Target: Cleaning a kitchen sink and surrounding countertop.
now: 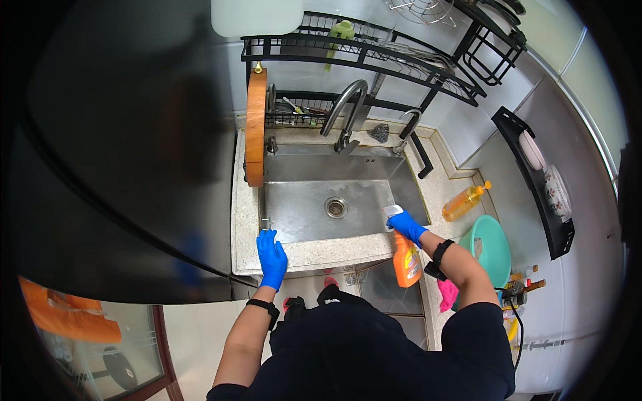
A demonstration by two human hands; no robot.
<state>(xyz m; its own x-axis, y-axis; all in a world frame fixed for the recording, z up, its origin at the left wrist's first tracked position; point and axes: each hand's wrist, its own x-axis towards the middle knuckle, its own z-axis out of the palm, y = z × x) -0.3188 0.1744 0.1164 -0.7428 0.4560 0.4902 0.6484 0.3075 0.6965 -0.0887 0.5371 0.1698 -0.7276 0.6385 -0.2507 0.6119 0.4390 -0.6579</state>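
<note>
My right hand [407, 228], in a blue rubber glove, grips an orange spray bottle [407, 263] by its neck. The white trigger head [392, 210] points over the right side of a stainless steel sink [311, 205]. A round drain [336, 207] sits in the sink floor. Also gloved in blue, my left hand [272, 255] holds nothing and lies with extended fingers on the front left edge of the speckled stone counter [321, 255]. Behind the basin stands a curved metal faucet [347, 118], with a steel wool scrubber [379, 133] on the ledge nearby.
A wooden cutting board [256, 128] stands upright at the sink's left side. Above hangs a black dish rack [363, 52]. To the right are a yellow soap bottle [462, 203], a teal basin [494, 245] and a pink cloth [447, 294]. A dark refrigerator [130, 150] fills the left.
</note>
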